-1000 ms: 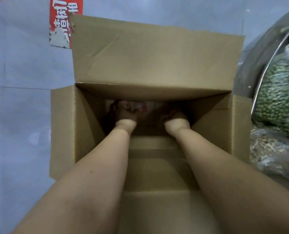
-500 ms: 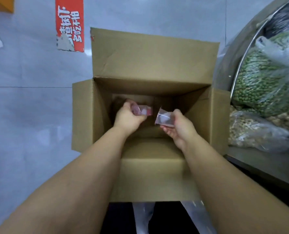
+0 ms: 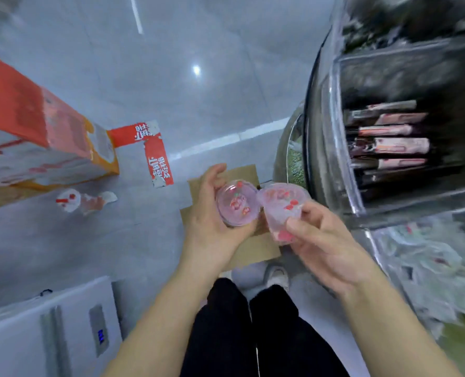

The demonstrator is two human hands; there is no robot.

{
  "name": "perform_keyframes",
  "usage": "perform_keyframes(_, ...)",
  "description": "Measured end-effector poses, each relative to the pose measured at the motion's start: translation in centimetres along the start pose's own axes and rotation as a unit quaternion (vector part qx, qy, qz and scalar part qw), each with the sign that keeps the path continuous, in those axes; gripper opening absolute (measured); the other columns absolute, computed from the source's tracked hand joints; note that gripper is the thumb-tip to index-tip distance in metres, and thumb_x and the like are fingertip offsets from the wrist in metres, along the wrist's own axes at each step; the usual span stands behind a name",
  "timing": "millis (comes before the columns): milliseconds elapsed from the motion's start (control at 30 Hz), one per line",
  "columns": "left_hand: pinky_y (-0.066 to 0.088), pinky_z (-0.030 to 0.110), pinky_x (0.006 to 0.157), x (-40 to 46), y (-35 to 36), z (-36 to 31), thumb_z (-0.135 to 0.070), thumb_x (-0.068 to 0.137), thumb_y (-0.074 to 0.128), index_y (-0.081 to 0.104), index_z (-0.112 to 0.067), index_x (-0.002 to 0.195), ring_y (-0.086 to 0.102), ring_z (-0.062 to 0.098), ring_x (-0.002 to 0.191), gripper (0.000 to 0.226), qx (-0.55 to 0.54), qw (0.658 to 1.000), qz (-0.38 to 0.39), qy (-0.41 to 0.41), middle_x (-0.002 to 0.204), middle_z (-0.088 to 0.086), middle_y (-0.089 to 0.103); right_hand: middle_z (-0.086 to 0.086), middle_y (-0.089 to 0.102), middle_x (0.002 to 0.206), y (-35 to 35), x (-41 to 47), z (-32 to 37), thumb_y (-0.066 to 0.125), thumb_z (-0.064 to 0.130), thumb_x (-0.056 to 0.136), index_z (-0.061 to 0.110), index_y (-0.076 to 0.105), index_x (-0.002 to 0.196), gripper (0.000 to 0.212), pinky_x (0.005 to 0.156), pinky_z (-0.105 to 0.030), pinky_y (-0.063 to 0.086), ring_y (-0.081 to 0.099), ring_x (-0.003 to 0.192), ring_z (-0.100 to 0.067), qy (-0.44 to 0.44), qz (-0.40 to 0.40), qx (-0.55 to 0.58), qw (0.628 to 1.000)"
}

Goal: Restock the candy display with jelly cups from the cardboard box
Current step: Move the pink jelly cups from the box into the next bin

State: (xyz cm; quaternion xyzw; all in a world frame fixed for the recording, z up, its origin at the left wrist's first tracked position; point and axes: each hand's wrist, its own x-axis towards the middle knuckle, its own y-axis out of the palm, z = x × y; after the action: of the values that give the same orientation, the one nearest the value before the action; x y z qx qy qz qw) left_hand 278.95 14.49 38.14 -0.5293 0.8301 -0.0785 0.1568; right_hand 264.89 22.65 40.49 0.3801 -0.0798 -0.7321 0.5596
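Note:
My left hand (image 3: 212,221) grips a clear pink jelly cup (image 3: 236,204), its round lid with strawberry print facing me. My right hand (image 3: 323,240) grips a second pink jelly cup (image 3: 283,206), tilted, touching the first. Both cups are held high above the cardboard box (image 3: 250,175), which lies on the floor mostly hidden behind my hands. The candy display (image 3: 389,148), a clear plastic bin with stacked packets inside, is just right of the cups.
An orange and white carton (image 3: 44,142) lies on the grey floor at left. Red floor stickers (image 3: 155,156) are beside it. A white appliance (image 3: 49,327) is at lower left. Bagged goods (image 3: 432,268) fill the shelf at lower right. My legs and shoe (image 3: 276,276) are below.
Both hands came up out of the cardboard box, each with a jelly cup. The view rose and swung toward the display on the right; the box now looks small below.

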Motion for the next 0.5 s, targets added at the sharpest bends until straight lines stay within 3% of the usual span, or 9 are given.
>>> perform_keyframes(67,0.042,0.007,0.081,-0.5,-0.2,-5.0,-0.035,0.055,0.076,0.043,-0.046,0.107,0.059,-0.008,0.091,0.063,-0.008,0.999,0.020,0.040,0.100,-0.017,0.060,0.001,0.072,0.095,1.3,-3.6,3.8,0.059,-0.004,0.073,0.009,0.067,0.106,0.036,0.070,-0.016,0.049,0.064,0.083,-0.007,-0.062,-0.021,-0.053,0.996)
perform_keyframes(133,0.040,0.003,0.076,-0.9,0.2,-9.5,-0.036,0.053,0.076,0.047,-0.050,0.099,0.058,-0.011,0.089,0.056,-0.006,0.994,0.056,0.093,0.097,-0.025,0.061,0.000,0.071,0.097,1.7,-7.3,7.1,0.062,-0.006,0.071,0.006,0.062,0.110,0.041,0.072,-0.017,0.050,0.064,0.085,-0.007,-0.126,-0.057,-0.104,0.985)
perform_keyframes(267,0.041,0.001,0.071,-2.6,3.5,-16.9,-0.042,0.054,0.078,0.046,-0.053,0.092,0.059,-0.008,0.087,0.052,-0.035,0.975,0.140,0.167,0.094,-0.028,0.062,0.006,0.069,0.097,0.7,-14.6,11.6,0.069,-0.002,0.071,0.021,0.060,0.105,0.042,0.074,-0.013,0.049,0.064,0.088,-0.005,-0.210,-0.139,-0.189,0.949)
perform_keyframes(400,0.040,-0.001,0.068,-5.2,9.5,-22.6,-0.024,0.059,0.080,0.038,-0.035,0.093,0.057,-0.016,0.082,0.055,-0.098,0.940,0.228,0.232,0.090,-0.036,0.060,0.015,0.066,0.088,-1.6,-21.3,14.2,0.076,0.020,0.066,0.035,0.054,0.096,0.039,0.068,-0.010,0.045,0.060,0.078,0.002,-0.265,-0.226,-0.226,0.910)
perform_keyframes(500,0.043,0.002,0.069,-7.4,14.0,-25.5,-0.034,0.060,0.070,0.035,-0.034,0.101,0.056,-0.016,0.081,0.054,-0.144,0.921,0.284,0.222,0.089,-0.038,0.055,0.012,0.065,0.093,-3.8,-25.6,15.1,0.075,0.036,0.061,0.037,0.051,0.098,0.044,0.077,-0.020,0.047,0.060,0.084,-0.003,-0.277,-0.281,-0.242,0.886)
